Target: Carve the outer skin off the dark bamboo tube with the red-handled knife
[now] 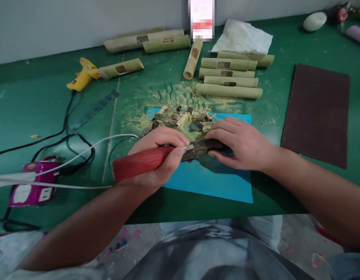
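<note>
Over the blue sheet [209,179], the dark brown piece [199,151] lies lengthwise left to right between both hands; the right hand's [244,144] fingers grasp its right end, the left hand's [160,137] clench the red-handled cutting tool [141,163], tip overlapping it.

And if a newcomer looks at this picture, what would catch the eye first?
Probably the thick red, wood-grained tool handle in the left hand, near the centre, with its short metal tip at the dark, narrow piece held by the right hand. Next, the bright blue rectangular sheet under the hands, its far part littered with chips and shavings. Beyond it lie pale green bamboo tubes.
</note>
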The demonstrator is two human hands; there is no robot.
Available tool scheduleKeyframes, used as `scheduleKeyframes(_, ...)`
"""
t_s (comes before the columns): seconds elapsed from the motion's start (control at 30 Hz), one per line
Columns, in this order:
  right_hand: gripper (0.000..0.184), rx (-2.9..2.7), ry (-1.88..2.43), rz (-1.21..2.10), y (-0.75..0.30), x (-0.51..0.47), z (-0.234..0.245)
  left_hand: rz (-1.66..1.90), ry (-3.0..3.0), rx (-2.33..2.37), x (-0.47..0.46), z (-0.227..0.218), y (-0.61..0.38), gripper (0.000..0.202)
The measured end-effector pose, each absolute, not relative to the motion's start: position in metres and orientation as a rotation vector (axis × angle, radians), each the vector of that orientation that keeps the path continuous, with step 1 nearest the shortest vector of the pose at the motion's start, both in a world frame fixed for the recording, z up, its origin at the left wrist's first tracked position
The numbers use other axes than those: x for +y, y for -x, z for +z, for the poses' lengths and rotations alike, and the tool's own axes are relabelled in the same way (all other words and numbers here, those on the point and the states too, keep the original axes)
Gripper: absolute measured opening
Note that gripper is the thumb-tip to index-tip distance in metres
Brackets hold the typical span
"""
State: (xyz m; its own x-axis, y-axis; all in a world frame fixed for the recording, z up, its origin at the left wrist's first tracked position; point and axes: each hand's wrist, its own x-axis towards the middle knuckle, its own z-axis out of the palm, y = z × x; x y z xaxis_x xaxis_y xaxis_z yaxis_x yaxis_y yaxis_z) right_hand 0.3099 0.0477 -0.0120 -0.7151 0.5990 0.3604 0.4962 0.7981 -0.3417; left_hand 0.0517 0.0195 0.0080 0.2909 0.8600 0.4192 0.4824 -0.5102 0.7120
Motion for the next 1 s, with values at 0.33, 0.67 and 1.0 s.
scheduleKeyframes(0.33, 0.039, -2.584, 0.872, 0.225, -0.306, 0.043, -0.008, 1.187, -2.114, 0.989, 0.017, 0.015, -0.054, 0.009)
scheduleKeyframes(0.67, 0.039, -2.617, 0.887, 0.054, -0.291, 0.033, -0.003, 1.132, -2.160, 0.939, 0.022, 0.018, -0.055, 0.027)
scheduleKeyframes(1.0, 0.033, -2.553, 1.018, 0.040, -0.276, 0.025, -0.010, 1.030, -2.171, 0.847, 0.043, 0.019, -0.065, 0.030)
